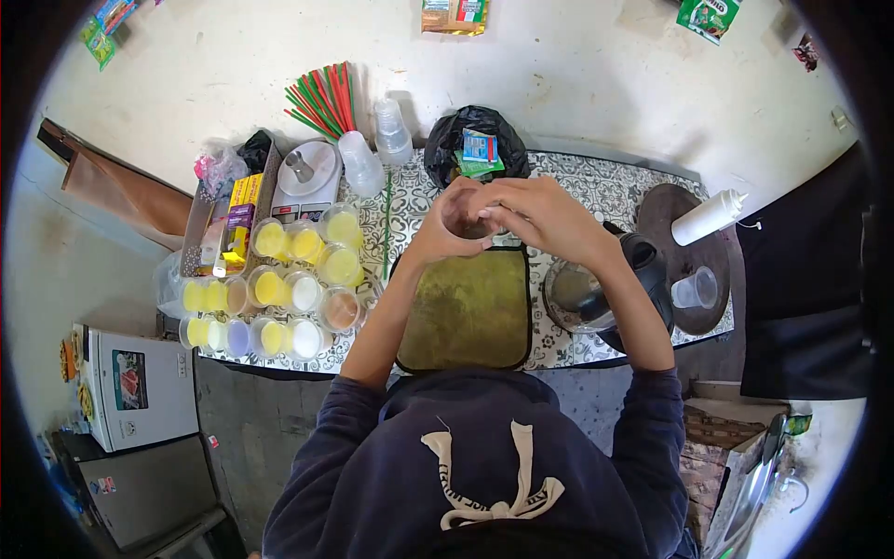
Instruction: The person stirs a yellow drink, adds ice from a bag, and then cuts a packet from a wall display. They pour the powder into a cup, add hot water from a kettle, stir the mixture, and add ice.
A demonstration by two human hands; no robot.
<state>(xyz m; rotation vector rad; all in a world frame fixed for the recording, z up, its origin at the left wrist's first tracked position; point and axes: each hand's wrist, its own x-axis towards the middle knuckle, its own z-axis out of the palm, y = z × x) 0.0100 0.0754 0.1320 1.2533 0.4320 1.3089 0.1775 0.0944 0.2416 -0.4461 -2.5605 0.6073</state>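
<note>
My left hand [445, 228] is wrapped round a clear plastic cup [463, 216] with something brownish showing in it. Over the cup's mouth, my right hand [535, 214] has its fingers bent together at the rim; what they pinch, if anything, is too small to make out. Both hands are above the far edge of an olive-green cloth [463, 312] with a black border. Just beyond them sits a black plastic bag [445, 140] with blue and green sachets [480, 147] in its opening.
Several filled cups [270, 287] stand at the left, near a scale [307, 182], a box [244, 214], stacked cups [360, 163] and red and green straws [326, 101]. At the right are a black kettle [644, 270], a round board [666, 210], a white bottle [708, 219] and a cup [695, 289].
</note>
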